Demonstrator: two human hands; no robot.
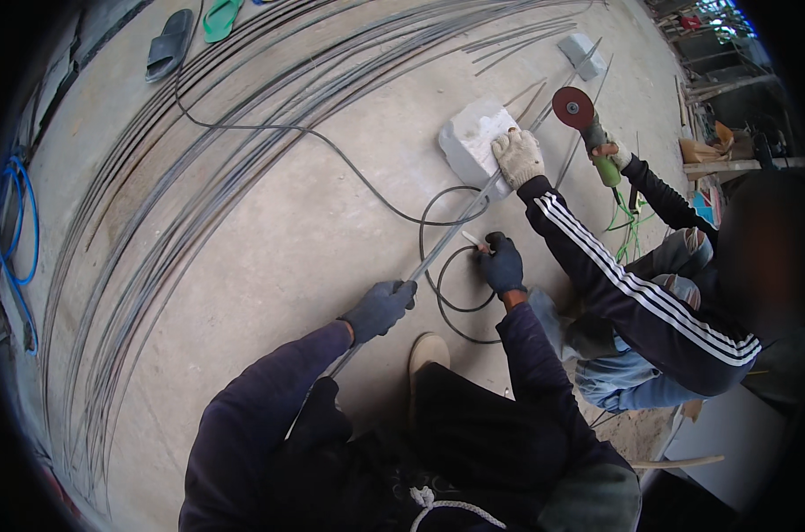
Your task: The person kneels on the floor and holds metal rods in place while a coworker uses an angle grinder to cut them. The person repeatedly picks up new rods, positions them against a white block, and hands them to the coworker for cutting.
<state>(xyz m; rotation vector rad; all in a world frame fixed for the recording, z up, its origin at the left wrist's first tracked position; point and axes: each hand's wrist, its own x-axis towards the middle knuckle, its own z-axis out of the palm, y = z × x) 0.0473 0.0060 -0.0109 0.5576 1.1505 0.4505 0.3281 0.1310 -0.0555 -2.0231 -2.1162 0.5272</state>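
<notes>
In the head view, the person's left hand (377,312), in a dark grey work glove, is closed in a fist around a narrow bundle of long, thin grey metal rods (433,255). The bundle slants from beside the person's leg, through that hand, and up to a large, rough-faced white block (467,142) on the pale concrete floor (269,257). The person's right hand (502,266), in a matching dark glove, has its fingers curled in and seems to pinch a short, slim white stick (471,238); the exact grip is too small to tell. This hand is just beside the rods, apart from them.

At the right, a co-worker in a dark jacket with 3 white sleeve stripes presses 1 cream knitted-gloved hand (518,158) down over the rods at the block. The co-worker's other gloved hand (617,152) is wrapped around a green angle grinder (606,168) with a round reddish-brown disc (573,107), raised clear of the block. A smaller pale grey block (581,56) lies farther off under the rods' line.

A black cable (349,168) loops beneath the bundle. Many long, curving dark metal bars (234,155) cover the floor's left side, near 2 sandals, 1 black (168,46) and 1 green (220,19).
</notes>
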